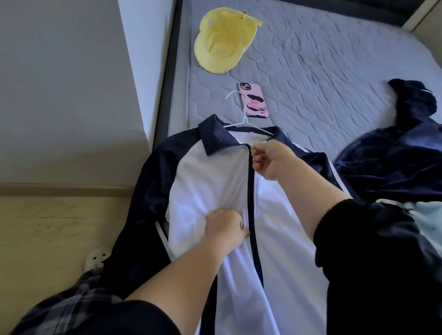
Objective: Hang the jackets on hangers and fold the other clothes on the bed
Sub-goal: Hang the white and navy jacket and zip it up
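The jacket (208, 182) lies at the near edge of the bed (326, 70), on its hanger (241, 111). My right grip (270, 159) pinches the zip (252, 195) pull at the collar; my left grip (226, 228) bunches the white front beside the zip. If I pull too hard, the hanger may slip off a shoulder, or cloth may jam the teeth.

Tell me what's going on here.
A person is zipping a white-and-navy jacket laid on the bed, with a hanger already inside its collar. The right hand pinches the zip pull near the collar; the left hand grips the fabric beside the zip lower down. A navy heap of clothes lies unfolded to the right; a cap and phone sit further up the bed.
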`<state>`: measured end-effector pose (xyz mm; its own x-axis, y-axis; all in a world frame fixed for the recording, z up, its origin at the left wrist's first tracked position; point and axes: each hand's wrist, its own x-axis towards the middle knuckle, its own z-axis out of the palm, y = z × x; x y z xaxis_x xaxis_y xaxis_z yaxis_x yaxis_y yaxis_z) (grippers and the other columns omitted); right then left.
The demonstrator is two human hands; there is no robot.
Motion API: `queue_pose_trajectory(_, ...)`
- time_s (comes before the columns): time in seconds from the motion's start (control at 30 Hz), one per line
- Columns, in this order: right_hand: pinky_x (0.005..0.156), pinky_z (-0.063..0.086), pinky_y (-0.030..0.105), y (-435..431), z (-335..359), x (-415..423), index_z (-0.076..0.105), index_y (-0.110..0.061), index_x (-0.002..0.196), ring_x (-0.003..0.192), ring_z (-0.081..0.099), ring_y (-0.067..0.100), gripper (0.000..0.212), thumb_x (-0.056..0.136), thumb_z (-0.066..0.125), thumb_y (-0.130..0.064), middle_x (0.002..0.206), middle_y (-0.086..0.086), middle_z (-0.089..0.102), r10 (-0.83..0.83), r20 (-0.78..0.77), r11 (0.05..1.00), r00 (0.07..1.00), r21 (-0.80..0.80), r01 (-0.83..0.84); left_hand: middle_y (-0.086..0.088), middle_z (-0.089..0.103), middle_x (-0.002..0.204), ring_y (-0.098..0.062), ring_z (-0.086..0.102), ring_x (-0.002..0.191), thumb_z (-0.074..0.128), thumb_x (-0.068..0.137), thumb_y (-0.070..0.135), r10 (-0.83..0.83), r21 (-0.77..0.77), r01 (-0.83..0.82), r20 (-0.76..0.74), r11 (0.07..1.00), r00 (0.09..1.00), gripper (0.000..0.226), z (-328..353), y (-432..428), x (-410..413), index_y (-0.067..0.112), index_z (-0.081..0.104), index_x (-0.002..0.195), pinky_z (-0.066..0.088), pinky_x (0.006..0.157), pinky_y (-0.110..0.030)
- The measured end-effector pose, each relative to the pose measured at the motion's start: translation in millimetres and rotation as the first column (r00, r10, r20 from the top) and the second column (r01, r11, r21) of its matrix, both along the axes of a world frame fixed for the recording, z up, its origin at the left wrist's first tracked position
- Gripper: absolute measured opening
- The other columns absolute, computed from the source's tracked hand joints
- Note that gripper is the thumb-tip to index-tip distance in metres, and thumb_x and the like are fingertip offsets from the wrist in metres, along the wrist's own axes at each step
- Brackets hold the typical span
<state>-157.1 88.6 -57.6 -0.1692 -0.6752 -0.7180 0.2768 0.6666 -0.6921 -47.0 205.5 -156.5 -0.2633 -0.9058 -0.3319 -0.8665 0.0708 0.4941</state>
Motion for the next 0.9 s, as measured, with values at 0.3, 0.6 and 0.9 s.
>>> queue_pose_trajectory(0.3, 0.034, 0.022, 0.012, 6, 6, -29, 0.043, -0.016, 0.063, 0.03, 0.03, 0.008, 0.027, 0.089, 0.044, -0.008, 0.044, -0.002, 0.046, 0.276, -0.153, 0.955, 0.949, 0.153, -0.253, -0.004, -0.012, 0.16, -0.027, -0.011, 0.146, 0.037, 0.093, 0.058, -0.242, -0.353, 0.35, 0.316, 0.868, 0.918, 0.078, -15, -25, -1, 0.03, -0.005, 0.152, 0.003, 0.115, -0.053)
queue_pose_trajectory(0.6, 0.032, 0.019, 0.014, -17, -11, -18, 0.048, -0.013, 0.064, 0.028, 0.027, 0.006, 0.032, 0.094, 0.039, -0.006, 0.041, -0.005, 0.044, 0.072, -0.084, 0.997, 0.994, 0.015, -0.071, 0.004, -0.022, 0.158, -0.019, -0.028, 0.143, 0.018, 0.094, 0.063, -0.259, -0.232, 0.321, 0.264, 0.918, 0.929, 0.069, -31, -32, -2, 0.035, -0.01, 0.151, -0.015, 0.113, -0.049)
queue_pose_trajectory(0.9, 0.034, 0.022, 0.016, -70, 23, -20, 0.049, -0.013, 0.07, 0.031, 0.029, 0.006, 0.028, 0.095, 0.04, -0.005, 0.059, -0.002, 0.043, 0.009, -0.129, 0.97, 0.992, -0.24, -0.04, 0.007, -0.029, 0.156, -0.016, -0.035, 0.139, 0.014, 0.093, 0.065, -0.265, -0.194, 0.316, 0.247, 0.929, 0.932, 0.07, -39, -33, -2, 0.037, -0.018, 0.148, -0.026, 0.108, -0.044)
